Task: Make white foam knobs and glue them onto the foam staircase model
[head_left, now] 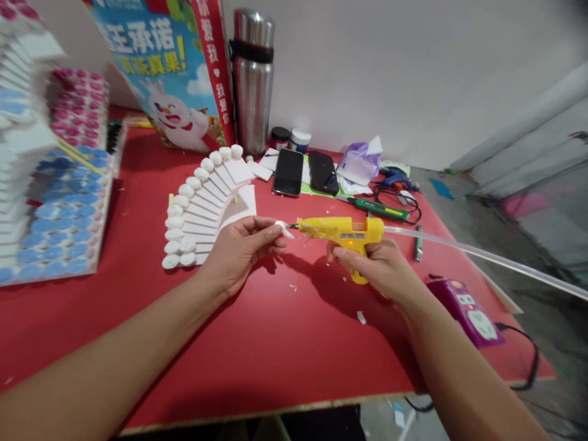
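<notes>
My right hand (376,266) grips a yellow hot glue gun (342,231) by its handle, nozzle pointing left, with a long clear glue stick (482,254) trailing out of its back. My left hand (243,245) pinches a small white foam piece (282,228) at its fingertips, right against the nozzle tip. Both hands hover over the red table (275,343). Just left of my left hand lies a curved white foam staircase model (206,202) with round white caps along its outer edge.
A steel thermos (252,79), a printed carton (169,73), two phones (288,173), small jars (289,138), a green utility knife (379,209) and cables lie at the back. Stacked blue, pink and white foam work (55,184) stands left. A purple device (466,309) sits at right.
</notes>
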Demonstrator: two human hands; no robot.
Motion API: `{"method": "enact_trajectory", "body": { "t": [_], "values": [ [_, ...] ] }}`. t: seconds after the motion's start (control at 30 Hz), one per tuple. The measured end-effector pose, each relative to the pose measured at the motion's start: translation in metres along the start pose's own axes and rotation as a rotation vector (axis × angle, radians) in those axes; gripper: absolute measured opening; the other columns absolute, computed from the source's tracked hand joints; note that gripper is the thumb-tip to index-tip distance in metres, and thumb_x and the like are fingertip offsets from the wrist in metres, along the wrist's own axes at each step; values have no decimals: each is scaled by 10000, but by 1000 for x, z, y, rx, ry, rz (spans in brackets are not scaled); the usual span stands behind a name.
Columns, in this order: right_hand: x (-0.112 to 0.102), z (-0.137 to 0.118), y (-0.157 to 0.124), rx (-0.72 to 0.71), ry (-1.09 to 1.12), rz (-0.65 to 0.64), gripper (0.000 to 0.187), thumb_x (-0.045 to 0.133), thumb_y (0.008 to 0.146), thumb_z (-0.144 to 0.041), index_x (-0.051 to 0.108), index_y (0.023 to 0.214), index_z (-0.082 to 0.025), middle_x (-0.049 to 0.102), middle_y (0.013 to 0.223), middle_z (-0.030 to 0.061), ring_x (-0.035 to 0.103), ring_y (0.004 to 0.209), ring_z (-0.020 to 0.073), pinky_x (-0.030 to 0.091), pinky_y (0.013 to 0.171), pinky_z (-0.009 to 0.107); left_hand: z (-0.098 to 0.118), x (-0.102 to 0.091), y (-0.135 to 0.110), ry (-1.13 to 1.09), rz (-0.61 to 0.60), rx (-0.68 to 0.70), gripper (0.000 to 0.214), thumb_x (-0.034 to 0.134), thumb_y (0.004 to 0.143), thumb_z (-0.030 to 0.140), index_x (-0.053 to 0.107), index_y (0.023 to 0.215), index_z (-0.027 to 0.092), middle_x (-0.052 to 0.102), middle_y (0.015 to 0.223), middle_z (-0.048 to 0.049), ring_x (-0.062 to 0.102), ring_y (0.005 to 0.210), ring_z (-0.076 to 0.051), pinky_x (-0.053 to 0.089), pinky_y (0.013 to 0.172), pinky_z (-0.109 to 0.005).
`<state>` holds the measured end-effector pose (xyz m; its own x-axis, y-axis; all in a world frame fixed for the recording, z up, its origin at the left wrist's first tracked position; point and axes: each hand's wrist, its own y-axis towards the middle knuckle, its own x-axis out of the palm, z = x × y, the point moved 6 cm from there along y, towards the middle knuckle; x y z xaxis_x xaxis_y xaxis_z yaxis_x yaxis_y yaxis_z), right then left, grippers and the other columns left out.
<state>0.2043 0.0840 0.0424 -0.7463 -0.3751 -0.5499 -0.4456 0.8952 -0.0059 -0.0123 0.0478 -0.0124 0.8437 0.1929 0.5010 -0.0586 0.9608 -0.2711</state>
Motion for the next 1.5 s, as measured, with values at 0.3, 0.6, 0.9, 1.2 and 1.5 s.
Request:
{"method": "enact_trajectory", "body": {
  "t": [0.3,0.6,0.9,1.2,1.5],
  "values": [
    [2,2,-2,3,-74,0,296,651,881,-451,727,811,-174,683,724,45,574,626,155,444,550,261,0,2,-1,11,-7,-18,338,913,670,256,665,866,134,739,686,-55,693,584,-176,577,480,-268],
    [3,0,-2,-31,-85,-23,311,619,914,-455,668,759,-189,659,716,35,569,634,151,440,574,271,-1,3,-2,15,-33,-40,301,894,710,261,671,868,135,737,687,-53,680,565,-176,595,484,-301],
    [3,1,-2,-26,-59,-37,344,603,938,-441,618,708,-186,603,678,22,522,601,127,410,558,262,-2,3,0,-5,-59,-50,274,879,730,249,691,884,122,735,690,-52,676,550,-157,583,486,-265],
    [1,-1,-2,-46,-23,-30,348,615,937,-428,585,684,-191,553,644,5,490,583,117,383,532,253,-2,2,0,-37,-50,-34,186,839,765,174,706,883,121,737,687,-39,692,555,-139,584,528,-230],
    [0,1,-2,-27,-15,-24,368,625,925,-450,585,666,-192,553,621,5,487,560,119,370,516,260,0,2,0,-35,-66,-27,210,856,753,193,715,888,113,732,675,-50,680,563,-144,577,493,-228]
  ]
}}
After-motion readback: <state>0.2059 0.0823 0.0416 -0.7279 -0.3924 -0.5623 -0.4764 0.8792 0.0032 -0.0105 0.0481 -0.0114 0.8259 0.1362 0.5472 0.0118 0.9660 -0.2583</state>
